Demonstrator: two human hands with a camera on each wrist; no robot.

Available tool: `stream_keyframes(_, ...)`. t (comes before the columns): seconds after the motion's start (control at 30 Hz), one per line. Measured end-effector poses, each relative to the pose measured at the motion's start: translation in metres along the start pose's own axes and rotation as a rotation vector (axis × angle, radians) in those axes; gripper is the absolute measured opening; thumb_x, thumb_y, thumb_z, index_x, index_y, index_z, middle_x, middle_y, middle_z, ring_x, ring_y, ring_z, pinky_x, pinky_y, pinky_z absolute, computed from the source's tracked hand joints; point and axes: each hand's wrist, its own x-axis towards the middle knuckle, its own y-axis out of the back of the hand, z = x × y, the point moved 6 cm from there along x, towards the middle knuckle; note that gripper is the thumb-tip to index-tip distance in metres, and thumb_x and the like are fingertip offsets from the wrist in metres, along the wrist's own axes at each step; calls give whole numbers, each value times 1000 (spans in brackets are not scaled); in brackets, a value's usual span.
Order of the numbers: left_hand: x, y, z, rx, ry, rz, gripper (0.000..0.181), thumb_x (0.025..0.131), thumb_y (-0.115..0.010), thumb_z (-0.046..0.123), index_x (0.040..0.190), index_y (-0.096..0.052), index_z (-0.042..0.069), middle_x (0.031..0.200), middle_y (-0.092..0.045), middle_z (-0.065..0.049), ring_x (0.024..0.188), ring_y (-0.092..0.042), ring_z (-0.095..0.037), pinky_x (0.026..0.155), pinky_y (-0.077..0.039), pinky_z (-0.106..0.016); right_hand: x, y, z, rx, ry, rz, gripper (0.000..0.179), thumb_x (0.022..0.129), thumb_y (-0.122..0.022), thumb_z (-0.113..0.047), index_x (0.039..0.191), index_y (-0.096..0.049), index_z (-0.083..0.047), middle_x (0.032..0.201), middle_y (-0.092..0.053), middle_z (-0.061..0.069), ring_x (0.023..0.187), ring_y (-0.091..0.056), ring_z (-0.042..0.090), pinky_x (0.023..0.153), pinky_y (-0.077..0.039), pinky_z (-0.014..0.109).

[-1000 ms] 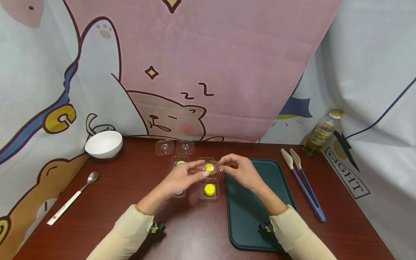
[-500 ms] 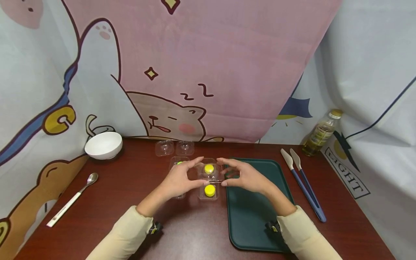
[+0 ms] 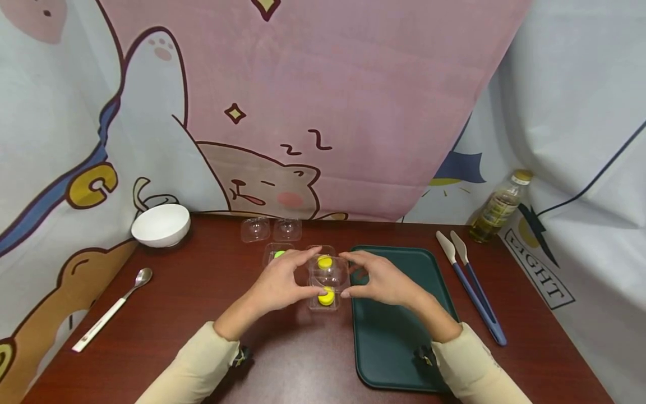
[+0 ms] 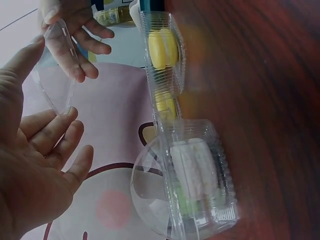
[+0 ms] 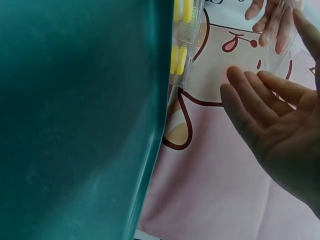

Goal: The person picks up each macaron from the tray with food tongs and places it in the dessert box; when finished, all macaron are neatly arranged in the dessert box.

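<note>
Landmark = the dark green tray. The clear plastic lid is in the air just left of its far half, held by both hands, apart from the clear bases below. L hand pinches one side btw thumb and fingertips; R hand pinches the opposite side the same way, spare fingers loose.

Main risk prob. misplacement: the far yellow macaron and near yellow macaron each sit in a base left of the tray, and in the head view the lid overlaps both, so can't tell which base it's over. Clear rims are hard to see — come down off-line and an edge could land on a shell and crack it, or the rims won't mate.

2nd risk: grip. Both pinches are at the edges only, so uneven squeeze could bow thin plastic and make it spring loose, or tip one side low.

3rd: knocks. The pink-white macaron and green macaron are packed farther left of the tray, partly behind the L hand; a low wrist might shove them. R fingers are by the tray's far-left corner, so a dip could catch its rim.

Tongs and oil bottle, right of the tray, look well clear — low risk.
</note>
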Motion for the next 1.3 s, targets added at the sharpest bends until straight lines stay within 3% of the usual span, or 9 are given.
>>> stream_keyframes(0.3, 0, -3, -3, 77, -50, -35, 91, 75, -85, 55, 153, -47, 25, 140, -63, -3, 130, -56, -25, 105, -51, -50, -3, 1, -5, -211, 61, 91, 79, 82, -78, -59, 144, -57, -15, 131, -66, 0, 112, -68, 20, 90, -58, 45)
stream_keyframes(0.53, -1, -5, -6, 122, -85, -62, 82, 74, -85, 57, 140, -62, 14, 131, -68, -1, 124, -59, -21, 106, -50, -48, -3, -3, -3, -222, 44, 81, 78, 80, -81, -54, 144, -57, -17, 136, -64, 1, 117, -66, 21, 93, -57, 48)
stream_keyframes(0.73, 0, -7, -7, 188, -114, -90, 75, 72, -86, 56, 133, -67, 15, 123, -71, 1, 119, -61, -19, 103, -51, -46, -1, -12, 0, -253, 40, 24, 81, 81, -77, -61, 145, -57, -14, 145, -59, 6, 130, -59, 27, 99, -55, 51)
stream_keyframes(1.0, 1, -14, -12, 289, -116, -125, 73, 70, -87, 56, 130, -68, 17, 123, -72, 1, 119, -62, -21, 107, -48, -47, 4, -23, -3, -304, 85, 13, 78, 81, -81, -54, 141, -60, -9, 140, -62, 8, 124, -63, 26, 96, -57, 48)
stream_keyframes(1.3, 0, -23, -12, 350, -117, -172, 73, 71, -85, 59, 130, -68, 20, 125, -72, 4, 124, -60, -22, 113, -42, -49, 6, -33, 4, -346, 70, -12, 76, 80, -82, -52, 138, -61, -7, 137, -64, 9, 121, -65, 26, 95, -57, 45)
